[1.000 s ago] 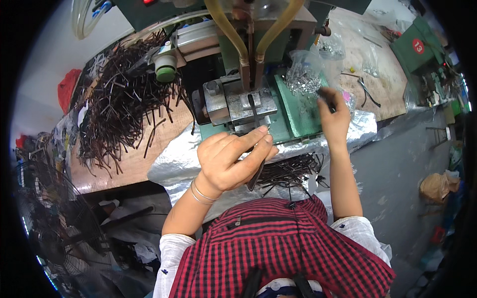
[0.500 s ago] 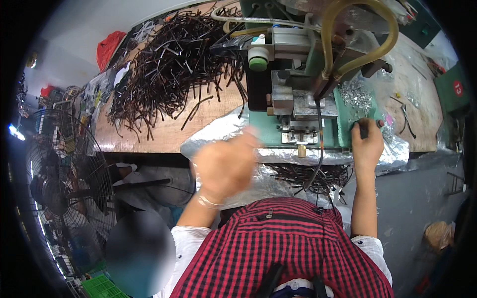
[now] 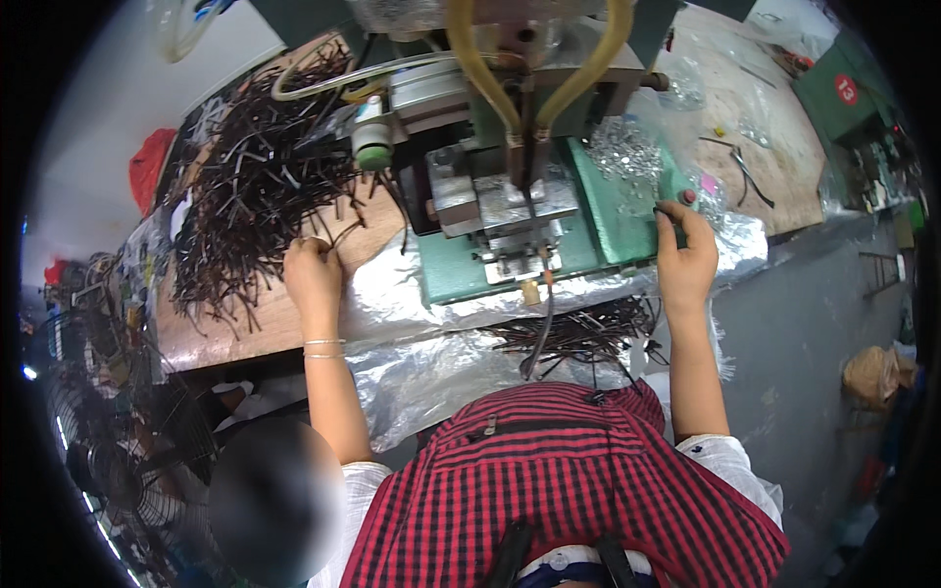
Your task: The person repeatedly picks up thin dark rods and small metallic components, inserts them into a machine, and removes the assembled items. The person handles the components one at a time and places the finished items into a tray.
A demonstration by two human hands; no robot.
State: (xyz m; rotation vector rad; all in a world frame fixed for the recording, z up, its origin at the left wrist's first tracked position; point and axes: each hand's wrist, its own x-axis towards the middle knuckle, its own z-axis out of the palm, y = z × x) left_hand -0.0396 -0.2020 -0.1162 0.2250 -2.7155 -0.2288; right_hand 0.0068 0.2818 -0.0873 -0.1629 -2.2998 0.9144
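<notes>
My left hand [image 3: 314, 279] is over the near right edge of a big pile of thin dark brown strips [image 3: 260, 162] with bent ends, which look like eyeglass temples. Its fingers are pinched together; whatever lies between them is hidden. My right hand [image 3: 688, 245] rests by the right edge of a green tray [image 3: 618, 230], fingers curled, with something dark at the fingertips. Small silvery metal pieces [image 3: 627, 157] lie heaped in that tray. Between my hands stands a bench press [image 3: 510, 211] with a metal fixture. One dark strip [image 3: 545, 328] hangs down at the fixture's front.
More dark strips [image 3: 578, 331] lie on silvery sheeting [image 3: 392, 382] at my lap. Yellowish hoses [image 3: 480, 73] loop above the press. A red button [image 3: 689, 196] is beside my right hand. Loose strips [image 3: 747, 176] lie farther right; a fan [image 3: 137, 431] stands at left.
My left hand has moved left and away from the press to the strip pile. My right hand stays by the tray. The view has shifted, with the press now farther left.
</notes>
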